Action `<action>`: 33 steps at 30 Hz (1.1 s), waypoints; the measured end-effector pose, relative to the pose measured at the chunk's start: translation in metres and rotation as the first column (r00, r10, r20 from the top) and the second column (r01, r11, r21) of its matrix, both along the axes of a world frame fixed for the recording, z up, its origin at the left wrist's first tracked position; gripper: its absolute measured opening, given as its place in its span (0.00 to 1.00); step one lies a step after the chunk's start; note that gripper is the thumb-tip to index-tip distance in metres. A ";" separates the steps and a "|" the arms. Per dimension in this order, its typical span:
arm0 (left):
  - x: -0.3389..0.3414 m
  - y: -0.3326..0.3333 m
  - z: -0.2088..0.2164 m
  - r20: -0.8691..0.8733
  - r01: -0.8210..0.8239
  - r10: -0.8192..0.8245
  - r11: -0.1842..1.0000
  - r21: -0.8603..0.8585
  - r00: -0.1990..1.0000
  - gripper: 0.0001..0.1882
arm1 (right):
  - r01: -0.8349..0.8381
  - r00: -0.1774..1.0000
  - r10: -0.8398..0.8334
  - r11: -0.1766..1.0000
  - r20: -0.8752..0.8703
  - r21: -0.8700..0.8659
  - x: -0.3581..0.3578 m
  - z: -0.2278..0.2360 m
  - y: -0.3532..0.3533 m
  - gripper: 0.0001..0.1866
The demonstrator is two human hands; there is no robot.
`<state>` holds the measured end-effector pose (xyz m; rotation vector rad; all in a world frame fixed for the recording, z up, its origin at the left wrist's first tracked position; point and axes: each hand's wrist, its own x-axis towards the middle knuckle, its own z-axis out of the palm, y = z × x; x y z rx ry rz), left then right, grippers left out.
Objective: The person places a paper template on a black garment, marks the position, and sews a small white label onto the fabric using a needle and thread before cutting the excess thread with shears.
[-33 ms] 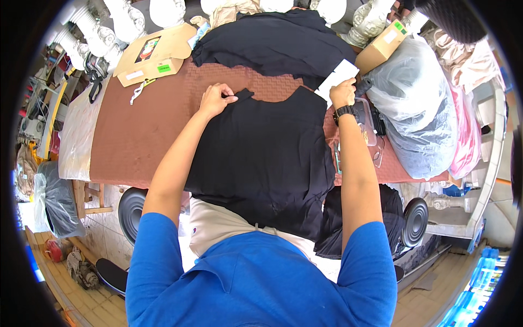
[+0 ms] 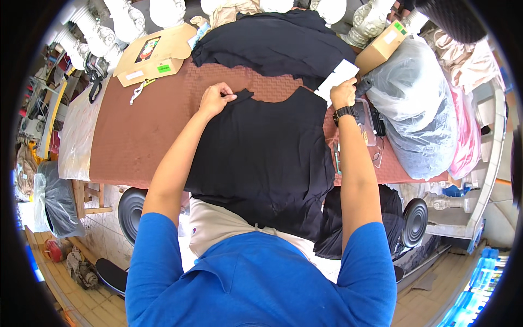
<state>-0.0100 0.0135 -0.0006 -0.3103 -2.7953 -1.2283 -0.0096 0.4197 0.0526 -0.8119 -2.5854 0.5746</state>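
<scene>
- Black garment [image 2: 261, 158] lies spread flat on a worktop [image 2: 141, 136] covered in brown textured cloth, its lower edge hanging off the near side toward the person in a blue shirt.
- Left hand [image 2: 215, 99] pinches the garment's upper left corner, fingers pressed together on the cloth.
- Right hand [image 2: 343, 94] grips the upper right corner, closed around the fabric beside a white card [image 2: 339, 76].
- Both top corners are held and the body looks smoothed out; no fold shows yet, so the work appears to be at an early stage.
- More black fabric [image 2: 272, 43] sits heaped at the far edge, with a cardboard box [image 2: 152, 54] at far left and a clear plastic bag [image 2: 419, 109] of cloth at right.
</scene>
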 end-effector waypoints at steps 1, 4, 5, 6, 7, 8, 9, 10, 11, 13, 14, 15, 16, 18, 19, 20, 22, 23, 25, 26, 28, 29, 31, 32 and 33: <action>-0.002 -0.005 -0.003 0.036 -0.049 0.046 0.995 0.083 0.998 0.15 | 0.001 0.998 -0.002 1.000 -0.058 -0.011 0.003 0.002 -0.005 0.33; -0.009 -0.021 -0.008 -0.089 -0.250 0.267 0.953 0.169 0.960 0.15 | 0.048 0.961 -0.043 0.999 -0.274 0.014 0.000 0.005 -0.002 0.32; -0.012 -0.014 -0.003 -0.108 -0.333 0.349 0.933 0.137 0.931 0.15 | 0.014 0.936 -0.048 0.995 -0.348 -0.099 -0.002 0.003 0.017 0.27; -0.011 -0.009 0.006 -0.129 -0.424 0.435 0.900 0.101 0.891 0.15 | -0.039 0.907 -0.054 0.977 -0.417 -0.211 0.000 0.003 0.027 0.23; -0.008 -0.005 0.014 -0.037 -0.425 0.424 0.905 -0.021 0.905 0.14 | -0.050 0.905 -0.052 0.972 -0.421 -0.229 0.003 0.002 0.037 0.19; -0.003 -0.013 0.013 -0.155 -0.429 0.415 0.901 -0.071 0.897 0.15 | -0.089 0.901 -0.033 0.962 -0.432 -0.259 0.005 0.013 0.029 0.16; 0.000 -0.019 0.009 -0.269 -0.434 0.391 0.893 -0.119 0.880 0.16 | -0.125 0.896 -0.015 0.950 -0.443 -0.286 0.008 0.025 0.021 0.13; 0.003 -0.024 0.005 -0.378 -0.442 0.357 0.882 -0.167 0.854 0.17 | -0.165 0.842 -0.007 0.948 -0.540 -0.271 0.010 0.037 0.013 0.11; 0.007 -0.013 0.008 -0.472 -0.461 0.330 0.867 -0.191 0.817 0.21 | -0.188 0.779 -0.009 0.951 -0.627 -0.247 0.016 0.046 0.011 0.10; 0.019 0.009 0.023 -0.614 -0.320 0.129 0.923 -0.212 0.778 0.20 | -0.268 0.709 -0.007 0.922 -0.705 -0.278 0.030 0.063 0.001 0.08; 0.027 0.025 0.032 -0.679 -0.248 0.030 0.942 -0.226 0.734 0.19 | -0.368 0.664 0.075 0.899 -0.744 -0.238 0.037 0.062 -0.002 0.08; 0.037 0.045 0.036 -0.518 -0.064 0.024 0.996 -0.059 0.855 0.21 | -0.466 0.608 0.153 0.863 -0.779 -0.194 0.042 0.062 -0.007 0.08; 0.048 0.064 0.039 -0.345 0.088 -0.034 0.986 0.142 0.938 0.23 | -0.557 0.541 0.225 0.818 -0.810 -0.145 0.048 0.060 -0.014 0.08; 0.067 0.093 0.039 -0.055 0.202 -0.221 0.723 0.661 0.974 0.28 | -0.652 0.698 0.411 0.704 -0.586 -0.282 0.065 0.042 -0.035 0.06; 0.079 0.104 0.041 0.086 0.140 -0.338 0.592 0.794 0.937 0.31 | -0.721 0.681 0.470 0.563 -0.561 -0.404 0.080 0.037 -0.050 0.06; 0.089 0.116 0.047 0.192 0.049 -0.472 0.451 0.891 0.861 0.34 | -0.719 0.693 0.480 0.504 -0.537 -0.478 0.085 0.018 -0.056 0.07; 0.106 0.132 0.034 0.144 0.145 -0.397 0.613 0.777 0.907 0.37 | -0.650 0.746 0.570 0.509 -0.345 -0.565 0.090 0.003 -0.065 0.14; 0.113 0.134 0.030 0.181 0.088 -0.310 0.687 0.721 0.933 0.38 | -0.635 0.771 0.572 0.653 -0.282 -0.412 0.087 -0.001 -0.061 0.17; 0.117 0.135 0.015 0.249 0.067 -0.298 0.755 0.653 0.922 0.39 | -0.436 0.895 0.437 0.899 -0.084 0.031 0.066 -0.031 -0.036 0.23; 0.118 0.135 0.006 0.261 0.078 -0.297 0.784 0.616 0.918 0.40 | -0.264 0.953 0.284 0.949 -0.109 0.171 0.057 -0.042 -0.030 0.19; 0.123 0.131 0.003 0.284 0.072 -0.295 0.798 0.599 0.912 0.41 | -0.258 0.954 0.287 0.933 -0.084 0.252 0.046 -0.052 -0.018 0.17; 0.125 0.129 0.001 0.297 0.064 -0.291 0.804 0.591 0.910 0.41 | -0.307 0.947 0.319 0.937 -0.048 0.168 0.041 -0.053 -0.019 0.17; 0.125 0.125 -0.006 0.268 0.060 -0.270 0.799 0.599 0.925 0.41 | -0.389 0.921 0.389 0.921 0.018 -0.008 0.030 -0.055 -0.022 0.17; 0.125 0.128 -0.007 0.250 0.065 -0.268 0.793 0.606 0.931 0.41 | -0.412 0.911 0.413 0.910 -0.011 0.038 0.020 -0.060 -0.015 0.15; 0.124 0.134 -0.005 0.241 0.089 -0.283 0.799 0.594 0.929 0.42 | -0.426 0.902 0.430 0.901 -0.035 0.087 0.012 -0.067 -0.002 0.13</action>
